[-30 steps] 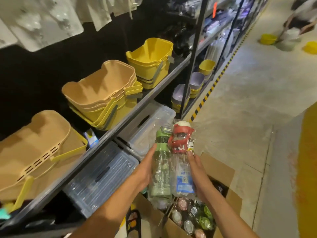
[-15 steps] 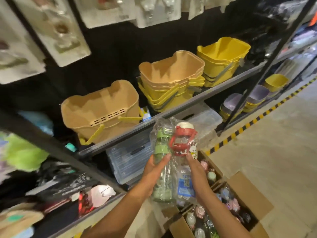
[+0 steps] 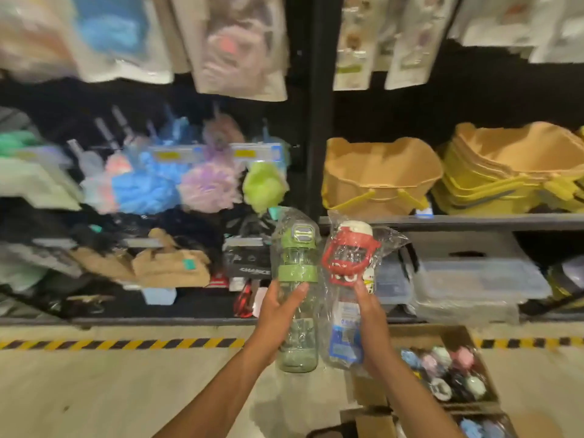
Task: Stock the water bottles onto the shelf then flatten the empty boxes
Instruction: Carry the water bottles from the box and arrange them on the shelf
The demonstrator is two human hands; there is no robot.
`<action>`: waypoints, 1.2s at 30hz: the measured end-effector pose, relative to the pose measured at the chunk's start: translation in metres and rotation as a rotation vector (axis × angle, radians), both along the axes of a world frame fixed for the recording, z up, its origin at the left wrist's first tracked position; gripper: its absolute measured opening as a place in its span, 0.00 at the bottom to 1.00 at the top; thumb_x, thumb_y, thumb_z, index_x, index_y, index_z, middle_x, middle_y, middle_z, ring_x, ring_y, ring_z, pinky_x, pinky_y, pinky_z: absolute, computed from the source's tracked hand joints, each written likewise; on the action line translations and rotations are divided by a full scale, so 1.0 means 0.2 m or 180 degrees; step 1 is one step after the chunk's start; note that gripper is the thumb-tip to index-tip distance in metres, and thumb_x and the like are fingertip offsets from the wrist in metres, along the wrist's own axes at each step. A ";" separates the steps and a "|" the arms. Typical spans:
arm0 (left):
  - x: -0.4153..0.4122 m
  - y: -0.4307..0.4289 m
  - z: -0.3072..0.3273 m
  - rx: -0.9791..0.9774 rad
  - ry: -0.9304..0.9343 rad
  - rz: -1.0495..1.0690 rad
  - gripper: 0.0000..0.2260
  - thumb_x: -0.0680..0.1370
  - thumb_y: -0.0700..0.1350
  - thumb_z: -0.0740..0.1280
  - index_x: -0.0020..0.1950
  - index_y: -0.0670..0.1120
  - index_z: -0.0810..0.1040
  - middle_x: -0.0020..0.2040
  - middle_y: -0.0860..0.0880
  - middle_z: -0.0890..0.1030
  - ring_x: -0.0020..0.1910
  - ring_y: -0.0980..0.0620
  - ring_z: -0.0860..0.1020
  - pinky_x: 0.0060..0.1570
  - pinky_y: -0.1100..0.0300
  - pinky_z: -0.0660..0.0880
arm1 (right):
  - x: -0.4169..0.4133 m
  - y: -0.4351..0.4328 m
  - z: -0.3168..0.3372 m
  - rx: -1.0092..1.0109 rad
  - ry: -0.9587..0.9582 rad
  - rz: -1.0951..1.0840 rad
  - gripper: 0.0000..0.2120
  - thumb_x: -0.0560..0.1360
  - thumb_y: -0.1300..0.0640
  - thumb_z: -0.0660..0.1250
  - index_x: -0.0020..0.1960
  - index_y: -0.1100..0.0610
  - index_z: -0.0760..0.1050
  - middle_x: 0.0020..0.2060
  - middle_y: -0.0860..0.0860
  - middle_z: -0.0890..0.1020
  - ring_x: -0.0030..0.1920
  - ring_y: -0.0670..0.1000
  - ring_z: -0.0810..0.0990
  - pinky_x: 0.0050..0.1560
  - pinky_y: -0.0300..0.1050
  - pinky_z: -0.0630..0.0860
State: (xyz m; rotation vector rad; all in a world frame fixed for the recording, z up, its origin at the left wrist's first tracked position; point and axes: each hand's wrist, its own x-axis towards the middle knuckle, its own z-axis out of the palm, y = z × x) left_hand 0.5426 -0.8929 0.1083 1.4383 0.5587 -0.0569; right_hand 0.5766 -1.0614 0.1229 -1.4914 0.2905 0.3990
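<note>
Store aisle, shelf (image 3: 442, 221) ahead, box (image 3: 426, 335) near right. Our left hand (image 3: 278, 314) wraps the green bottle (image 3: 297, 270) and our right hand (image 3: 371, 324) wraps the red bottle (image 3: 349, 263), both bagged and upright before the shelf. We should find a free spot and seat the bases flat.

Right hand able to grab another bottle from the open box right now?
Probably not: right hand grips the red-lidded bottle, left hand the green bottle. The open box lies unobstructed beside it.

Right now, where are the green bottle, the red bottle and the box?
green bottle (image 3: 297, 272): head view, green band.
red bottle (image 3: 354, 238): head view, red cap.
box (image 3: 426, 336): head view, far wall.
</note>
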 end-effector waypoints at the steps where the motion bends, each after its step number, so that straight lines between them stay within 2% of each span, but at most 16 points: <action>1: -0.09 0.09 0.00 0.0048 -0.0034 0.0115 0.21 0.78 0.60 0.73 0.69 0.59 0.75 0.60 0.57 0.84 0.53 0.62 0.84 0.52 0.60 0.79 | -0.06 0.08 0.01 0.0041 -0.0025 0.0132 0.41 0.67 0.19 0.64 0.71 0.43 0.73 0.63 0.45 0.81 0.61 0.49 0.81 0.58 0.55 0.77; 3: -0.27 0.27 0.00 0.0019 -0.0121 0.0421 0.31 0.72 0.68 0.74 0.72 0.61 0.73 0.64 0.57 0.83 0.58 0.59 0.83 0.58 0.53 0.80 | -0.17 0.25 0.05 0.0056 -0.0005 0.0290 0.46 0.60 0.18 0.67 0.67 0.48 0.76 0.54 0.51 0.86 0.52 0.55 0.87 0.49 0.54 0.82; 4: -0.35 0.34 0.01 -0.0024 -0.0150 0.0543 0.33 0.70 0.70 0.75 0.72 0.62 0.73 0.64 0.57 0.82 0.60 0.57 0.82 0.60 0.51 0.80 | -0.21 0.32 0.05 0.0069 0.0033 0.0340 0.49 0.55 0.18 0.70 0.65 0.49 0.77 0.50 0.53 0.88 0.49 0.57 0.88 0.49 0.56 0.83; 6: -0.52 0.49 0.04 -0.0009 -0.0273 0.0799 0.30 0.70 0.66 0.75 0.70 0.62 0.74 0.61 0.59 0.83 0.59 0.58 0.83 0.56 0.56 0.79 | -0.32 0.50 0.08 0.0127 0.0020 0.0553 0.51 0.52 0.18 0.72 0.64 0.50 0.77 0.49 0.55 0.88 0.47 0.58 0.88 0.49 0.57 0.84; 9: -0.76 0.72 0.09 -0.0003 -0.0339 0.1141 0.23 0.75 0.60 0.72 0.69 0.64 0.73 0.60 0.60 0.82 0.57 0.60 0.82 0.51 0.60 0.77 | -0.46 0.75 0.11 0.0139 -0.0041 0.0985 0.47 0.56 0.18 0.70 0.63 0.49 0.78 0.50 0.54 0.88 0.49 0.58 0.88 0.52 0.59 0.84; 12: -1.00 0.92 0.09 0.0035 -0.0381 0.1575 0.27 0.74 0.62 0.72 0.72 0.61 0.73 0.63 0.57 0.83 0.59 0.58 0.83 0.56 0.56 0.80 | -0.60 1.00 0.14 0.0153 -0.0187 0.1416 0.34 0.69 0.24 0.66 0.65 0.46 0.78 0.54 0.51 0.87 0.53 0.54 0.87 0.56 0.57 0.82; 14: -1.14 1.05 0.09 0.0041 -0.0400 0.1877 0.25 0.76 0.59 0.74 0.72 0.59 0.74 0.62 0.55 0.84 0.59 0.55 0.83 0.59 0.52 0.81 | -0.66 1.17 0.12 0.0081 -0.0183 0.1608 0.35 0.70 0.24 0.66 0.69 0.44 0.76 0.61 0.49 0.84 0.58 0.52 0.85 0.61 0.58 0.80; 17: -1.35 1.23 0.10 0.0036 -0.0429 0.2326 0.27 0.72 0.61 0.75 0.69 0.58 0.76 0.58 0.55 0.86 0.57 0.54 0.85 0.61 0.47 0.80 | -0.74 1.44 0.03 0.0117 -0.0064 0.2045 0.40 0.67 0.20 0.66 0.72 0.41 0.73 0.69 0.51 0.79 0.66 0.56 0.80 0.68 0.66 0.75; 20: -1.57 1.40 0.09 0.0063 -0.0429 0.2800 0.28 0.70 0.63 0.74 0.67 0.57 0.77 0.57 0.54 0.86 0.55 0.53 0.85 0.60 0.46 0.80 | -0.89 1.74 0.08 0.0271 -0.0024 0.2519 0.38 0.69 0.22 0.67 0.71 0.43 0.74 0.63 0.50 0.83 0.61 0.56 0.84 0.65 0.62 0.77; 22: -1.70 1.52 0.07 0.0078 -0.0413 0.3087 0.23 0.74 0.59 0.75 0.66 0.56 0.77 0.56 0.52 0.87 0.54 0.51 0.85 0.58 0.46 0.81 | -0.97 1.95 0.09 0.0238 -0.0078 0.2806 0.32 0.74 0.30 0.67 0.69 0.50 0.76 0.57 0.52 0.87 0.56 0.56 0.86 0.62 0.60 0.79; 24: -1.83 1.65 0.06 0.0097 -0.0394 0.3377 0.18 0.78 0.54 0.74 0.66 0.55 0.77 0.56 0.50 0.87 0.54 0.50 0.86 0.57 0.47 0.82 | -1.06 2.16 0.08 0.0208 -0.0091 0.3066 0.29 0.75 0.35 0.65 0.68 0.54 0.77 0.55 0.54 0.87 0.55 0.58 0.87 0.63 0.63 0.79; 26: -1.95 1.78 0.05 0.0111 -0.0374 0.3655 0.17 0.79 0.53 0.74 0.66 0.55 0.77 0.56 0.50 0.87 0.54 0.51 0.86 0.56 0.48 0.82 | -1.14 2.37 0.06 0.0213 -0.0052 0.3284 0.34 0.72 0.30 0.68 0.67 0.53 0.78 0.55 0.55 0.87 0.56 0.59 0.86 0.64 0.65 0.78; 28: -2.05 1.93 0.05 0.0132 -0.0362 0.3902 0.14 0.81 0.48 0.72 0.66 0.54 0.77 0.55 0.49 0.87 0.53 0.50 0.86 0.53 0.51 0.83 | -1.21 2.59 0.03 0.0224 -0.0004 0.3598 0.38 0.69 0.25 0.69 0.67 0.51 0.78 0.55 0.55 0.87 0.55 0.59 0.86 0.62 0.63 0.79; 31: -2.21 2.15 0.08 0.0207 -0.0320 0.4254 0.14 0.81 0.46 0.71 0.65 0.52 0.77 0.55 0.47 0.87 0.51 0.47 0.86 0.49 0.52 0.83 | -1.31 2.93 0.02 0.0315 -0.0025 0.4093 0.32 0.74 0.30 0.65 0.68 0.51 0.77 0.53 0.53 0.87 0.52 0.56 0.87 0.52 0.52 0.82; 34: -2.37 2.34 0.12 0.0318 -0.0290 0.4571 0.14 0.81 0.45 0.71 0.66 0.51 0.77 0.55 0.47 0.87 0.53 0.48 0.86 0.48 0.55 0.83 | -1.43 3.23 0.04 0.0347 -0.0005 0.4515 0.28 0.75 0.32 0.63 0.68 0.48 0.76 0.54 0.53 0.87 0.52 0.55 0.87 0.55 0.55 0.82; 36: -2.47 2.45 0.14 0.0382 -0.0274 0.4809 0.15 0.81 0.46 0.71 0.66 0.50 0.76 0.56 0.47 0.87 0.54 0.48 0.86 0.50 0.55 0.83 | -1.52 3.43 0.04 0.0409 0.0008 0.4647 0.33 0.71 0.26 0.65 0.68 0.45 0.75 0.56 0.53 0.86 0.53 0.56 0.87 0.58 0.59 0.82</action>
